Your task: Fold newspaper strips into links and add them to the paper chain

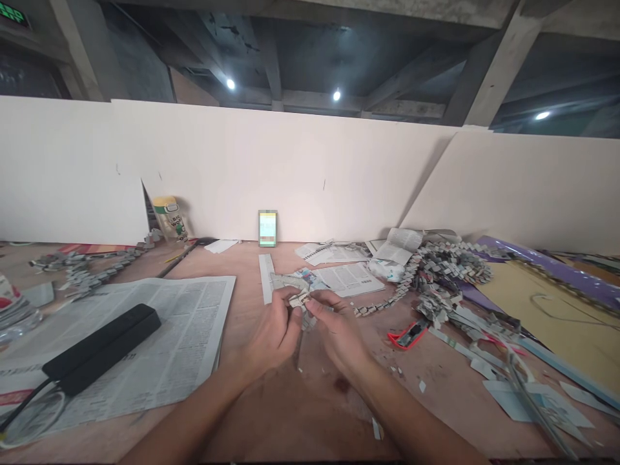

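At the middle of the counter [290,400], both hands meet over a small folded newspaper piece [301,299]: the left hand [274,336] pinches it from the left and the right hand [339,332] from the right, fingertips closed on the paper just above the wood. Folding it well seems to call for keeping the edges lined up, pressing each crease flat with the thumbs, and holding the piece low so it does not spring open. Around them lie one spread newspaper sheet [145,336] with one black bar-shaped device [101,349] on it, one red cutter [409,334], one phone [267,228] propped against the wall, one printed can [169,218], and two heaps of woven paper chain [436,271], right and far left.
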`<state>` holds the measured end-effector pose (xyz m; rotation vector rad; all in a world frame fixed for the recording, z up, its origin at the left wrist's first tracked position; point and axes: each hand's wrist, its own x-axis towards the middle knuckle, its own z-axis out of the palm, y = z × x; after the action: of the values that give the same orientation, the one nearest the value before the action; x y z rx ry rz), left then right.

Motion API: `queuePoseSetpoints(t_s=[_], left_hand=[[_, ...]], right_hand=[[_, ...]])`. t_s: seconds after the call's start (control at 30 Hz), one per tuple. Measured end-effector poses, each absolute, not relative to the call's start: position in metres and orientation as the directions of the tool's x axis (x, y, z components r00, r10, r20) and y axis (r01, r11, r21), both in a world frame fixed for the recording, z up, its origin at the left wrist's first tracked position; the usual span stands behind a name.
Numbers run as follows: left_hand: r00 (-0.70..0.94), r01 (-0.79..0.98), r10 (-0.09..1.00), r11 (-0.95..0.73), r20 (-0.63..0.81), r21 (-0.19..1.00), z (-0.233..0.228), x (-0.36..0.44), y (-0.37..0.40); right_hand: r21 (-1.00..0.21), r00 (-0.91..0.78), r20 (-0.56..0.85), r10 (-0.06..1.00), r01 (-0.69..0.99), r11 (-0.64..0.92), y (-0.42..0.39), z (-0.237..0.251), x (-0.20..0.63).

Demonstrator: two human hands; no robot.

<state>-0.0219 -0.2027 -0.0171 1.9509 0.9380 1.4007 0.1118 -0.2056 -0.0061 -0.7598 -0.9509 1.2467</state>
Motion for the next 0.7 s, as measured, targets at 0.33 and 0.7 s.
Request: queuePoseSetpoints(t_s=[0.33, 0.7], left_hand=[[0.231, 0.199, 0.815, -0.574, 0.531, 0.794, -0.014, -0.021, -0.204], [0.299, 0.323, 0.821, -0.566, 0.486, 0.758, -0.012, -0.021, -0.205]], right_hand=[[-0.815, 0.172, 0.221, 0.96, -0.509, 0.278, -0.207, -0.014, 0.106], [-0.823, 0.123, 0.246, 0.961, -0.497, 0.274, -0.203, -0.02, 0.108]])
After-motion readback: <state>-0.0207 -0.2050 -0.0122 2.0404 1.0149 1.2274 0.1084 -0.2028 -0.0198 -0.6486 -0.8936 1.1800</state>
